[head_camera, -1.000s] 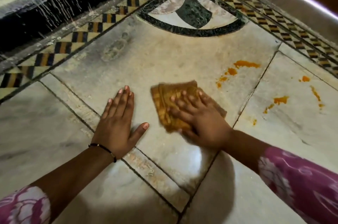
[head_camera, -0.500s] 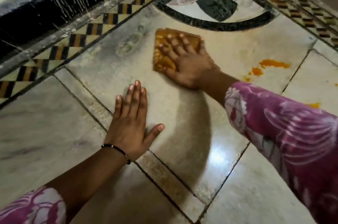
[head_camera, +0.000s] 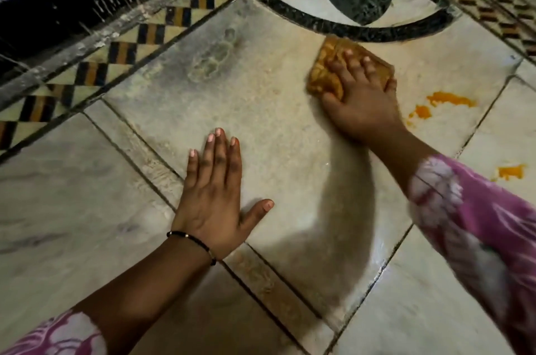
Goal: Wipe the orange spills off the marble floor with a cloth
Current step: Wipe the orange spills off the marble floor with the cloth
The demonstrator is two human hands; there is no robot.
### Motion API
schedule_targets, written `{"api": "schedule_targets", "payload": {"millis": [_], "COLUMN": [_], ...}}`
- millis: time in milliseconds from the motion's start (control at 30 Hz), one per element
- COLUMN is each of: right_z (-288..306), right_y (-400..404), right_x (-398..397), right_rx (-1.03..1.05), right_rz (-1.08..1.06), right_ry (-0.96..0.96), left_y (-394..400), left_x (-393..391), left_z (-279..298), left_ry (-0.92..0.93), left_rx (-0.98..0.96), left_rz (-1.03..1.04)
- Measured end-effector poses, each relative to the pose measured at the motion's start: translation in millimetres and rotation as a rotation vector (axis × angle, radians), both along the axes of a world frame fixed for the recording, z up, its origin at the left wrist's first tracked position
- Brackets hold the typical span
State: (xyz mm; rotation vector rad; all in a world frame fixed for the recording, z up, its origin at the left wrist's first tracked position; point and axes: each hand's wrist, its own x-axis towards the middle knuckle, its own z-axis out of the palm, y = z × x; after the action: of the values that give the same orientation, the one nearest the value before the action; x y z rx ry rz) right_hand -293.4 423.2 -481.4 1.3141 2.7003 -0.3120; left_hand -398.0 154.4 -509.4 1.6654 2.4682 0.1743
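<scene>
- Cloth (head_camera: 327,76), stained orange, lies flat under the right hand (head_camera: 362,99), fingers spread and pressing.
- Left hand (head_camera: 213,195) braces flat on marble floor (head_camera: 261,87).
- Orange spills (head_camera: 449,99) remain beside the right hand, unwiped.

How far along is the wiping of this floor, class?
Done: the marble floor around the left hand shows no orange. In hand: the right hand presses the stained cloth flat near the dark curved inlay. Left: orange spills to its right, and another patch nearer the sleeve.
</scene>
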Motion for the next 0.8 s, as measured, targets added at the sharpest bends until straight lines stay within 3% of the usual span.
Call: {"api": "schedule_targets", "payload": {"millis": [67,200,467,533,700,800], "right_z": [1.1,1.7,7.8,13.1,2.5,-2.5], "right_y": [-3.4,-37.4,-129.3,-107.1,-62.7,-75.3], "right_x": [-39.8,-50.7,136.0,155.9,106.5,75.6], "right_rx": [-0.021,0.010,0.074,0.083,0.120,0.091], "right_rz": [0.005,0.329,0.536,0.503,0.119,0.170], "right_ry": [0.004,-0.055,-0.042,-0.059,-0.066,-0.054], "left_y": [2.6,3.3,2.4,1.7,2.2,3.2], "left_x": [0.6,1.3,1.1,1.7,3.2,2.5], "left_z": [0.4,0.5,-1.0,-2.0,-0.2,1.6], "left_ry": [0.014,0.023,0.010,0.008,0.022,0.015], "left_rx": [-0.022,-0.035,-0.028,-0.038,-0.063,-0.063], "left_rz": [-0.006,0.008,0.002,0.001,-0.002,0.000]}}
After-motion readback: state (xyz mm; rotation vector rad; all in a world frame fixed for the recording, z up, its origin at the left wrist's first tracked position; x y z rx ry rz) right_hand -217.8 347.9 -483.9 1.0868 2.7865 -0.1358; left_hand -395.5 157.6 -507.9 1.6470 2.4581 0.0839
